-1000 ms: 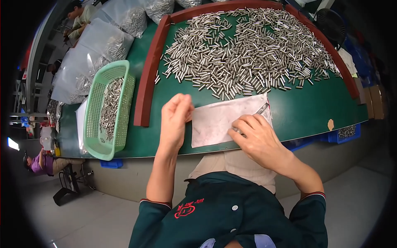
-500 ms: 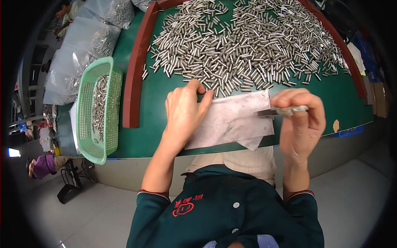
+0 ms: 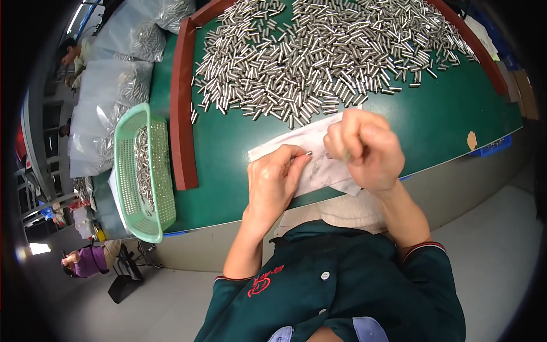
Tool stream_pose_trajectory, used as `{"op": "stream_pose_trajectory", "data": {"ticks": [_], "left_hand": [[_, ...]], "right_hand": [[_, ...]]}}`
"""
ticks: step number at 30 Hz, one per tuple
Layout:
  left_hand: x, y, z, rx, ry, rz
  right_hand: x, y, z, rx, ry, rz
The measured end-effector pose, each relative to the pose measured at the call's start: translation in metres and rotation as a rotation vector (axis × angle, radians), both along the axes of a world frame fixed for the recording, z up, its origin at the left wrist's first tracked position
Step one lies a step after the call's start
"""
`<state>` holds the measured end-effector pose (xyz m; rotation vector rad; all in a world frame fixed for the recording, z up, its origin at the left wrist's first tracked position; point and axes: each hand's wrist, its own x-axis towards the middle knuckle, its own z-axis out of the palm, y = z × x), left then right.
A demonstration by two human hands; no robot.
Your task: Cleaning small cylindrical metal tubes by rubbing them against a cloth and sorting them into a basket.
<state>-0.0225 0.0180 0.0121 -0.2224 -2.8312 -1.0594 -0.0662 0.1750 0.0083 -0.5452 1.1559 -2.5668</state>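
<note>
Between thumb and index finger my left hand pinches a small metal pin, its end poking out past the fingertips. To the right, my right hand is curled closed, slightly blurred, around a short knife with a wrapped handle. Most of the knife is hidden by the fingers now; the earlier frame shows its blade. Under both hands lies a smudged white sheet at the table's near edge. Beyond it spreads a large heap of loose metal pins.
A green table carries red-brown rails at the left, back and right. Left of the rail stands a green basket part-filled with pins. Clear plastic bags of pins lie at the far left. Other people are in the background.
My left hand has moved right and nearer, and a pin now shows in its pinch. My right hand has shifted left, close to it, and turned. The whole view has swung a little.
</note>
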Motion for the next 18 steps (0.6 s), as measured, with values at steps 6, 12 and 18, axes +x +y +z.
{"op": "stream_pose_trajectory", "data": {"ticks": [6,12,18], "left_hand": [[0.002,0.002,-0.004,0.014,0.030,0.033],[0.002,0.003,-0.005,0.025,0.039,0.037],[0.002,0.003,0.001,-0.021,0.047,-0.018]], "right_hand": [[0.000,-0.007,0.006,-0.296,-0.194,-0.065],[-0.002,-0.016,0.007,-0.208,-0.220,-0.158],[-0.002,-0.022,0.001,-0.188,-0.228,-0.199]]}}
